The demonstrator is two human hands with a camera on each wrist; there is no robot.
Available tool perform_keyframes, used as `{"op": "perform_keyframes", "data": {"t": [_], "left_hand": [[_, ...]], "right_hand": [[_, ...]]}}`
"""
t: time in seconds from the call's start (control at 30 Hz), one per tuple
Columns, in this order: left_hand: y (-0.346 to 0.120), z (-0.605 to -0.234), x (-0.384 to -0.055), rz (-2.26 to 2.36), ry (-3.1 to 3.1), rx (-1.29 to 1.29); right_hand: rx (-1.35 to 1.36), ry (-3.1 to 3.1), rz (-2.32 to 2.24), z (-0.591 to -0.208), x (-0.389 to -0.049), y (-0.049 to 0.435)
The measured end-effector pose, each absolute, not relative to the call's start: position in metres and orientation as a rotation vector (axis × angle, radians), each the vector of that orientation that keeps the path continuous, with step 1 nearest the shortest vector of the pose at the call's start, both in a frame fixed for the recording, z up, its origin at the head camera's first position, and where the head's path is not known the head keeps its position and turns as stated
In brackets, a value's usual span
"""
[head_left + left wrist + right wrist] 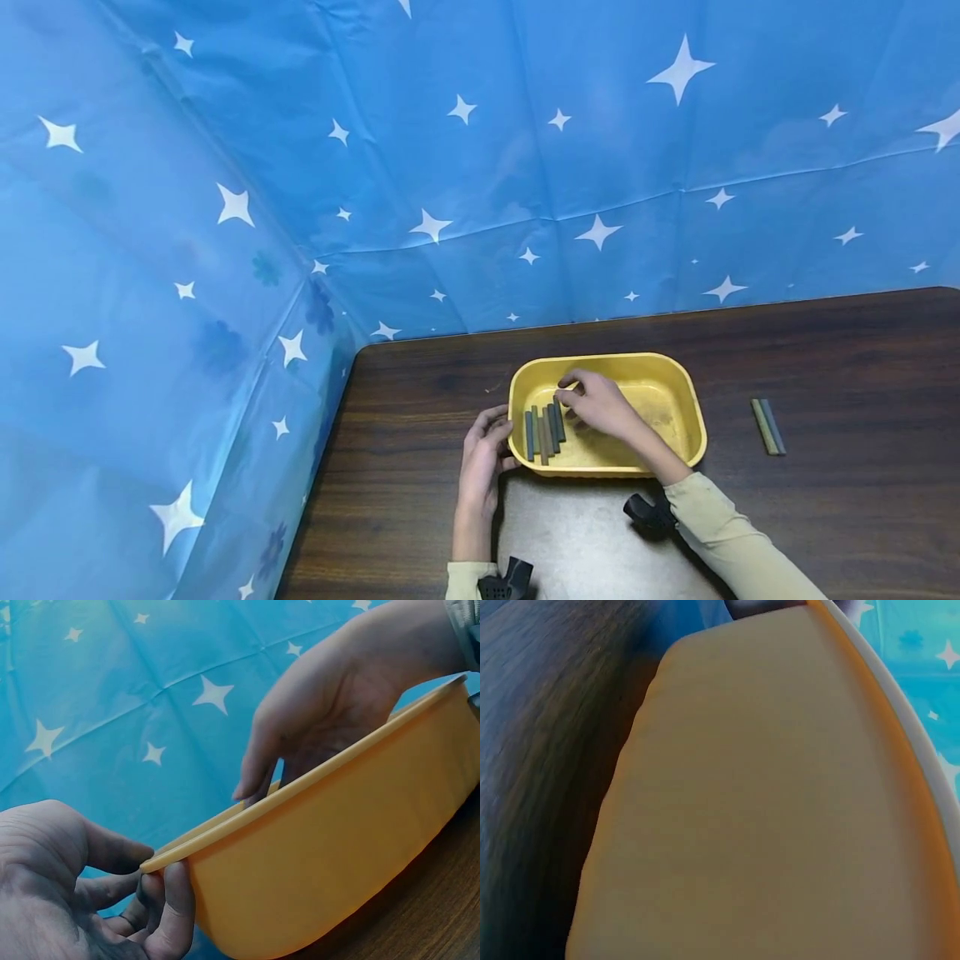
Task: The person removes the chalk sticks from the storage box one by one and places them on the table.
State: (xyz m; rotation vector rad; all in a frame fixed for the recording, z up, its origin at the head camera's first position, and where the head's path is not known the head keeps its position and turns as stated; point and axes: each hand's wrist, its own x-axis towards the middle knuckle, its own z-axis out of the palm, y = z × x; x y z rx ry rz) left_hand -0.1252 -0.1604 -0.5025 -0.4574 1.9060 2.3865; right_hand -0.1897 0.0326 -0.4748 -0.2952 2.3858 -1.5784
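A yellow plastic tub [637, 367] stands on the table. My left hand [483, 454] grips its left rim, thumb above and fingers curled below; dark smudges mark the fingers [176, 907] in the left wrist view. Inside, at the left end, several slim chalk-like sticks [543, 437] lie side by side in dark green, brown, olive and grey-blue. My right hand [600, 404] reaches over the near rim into the tub. Its thumb and forefinger pinch the far end of the rightmost dark stick [559, 421]. Only the tub's outer wall [765, 780] fills most of the right wrist view.
Two more sticks, one olive [764, 427] and one grey-blue [773, 427], lie together on the dark wooden table [847, 375] right of the tub. A blue star-patterned sheet [495, 167] hangs behind and to the left. Black cameras sit at both wrists.
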Motion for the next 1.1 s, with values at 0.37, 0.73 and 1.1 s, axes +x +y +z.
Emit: {"op": "perform_keyframes", "data": {"t": [0.37, 0.73, 1.1], "left_hand": [[-0.159, -0.503, -0.125, 2.386, 1.902, -0.45], [-0.16, -0.503, -0.124, 2.387, 1.906, -0.452], [-0.16, -0.502, -0.124, 2.384, 1.916, -0.444]], "right_hand": [[-0.317, 2.597, -1.332, -0.483, -0.191, 0.019], [-0.294, 2.604, -1.26, -0.484, -0.193, 0.008], [-0.337, 2.641, -1.133, -0.485, -0.196, -0.001]]}}
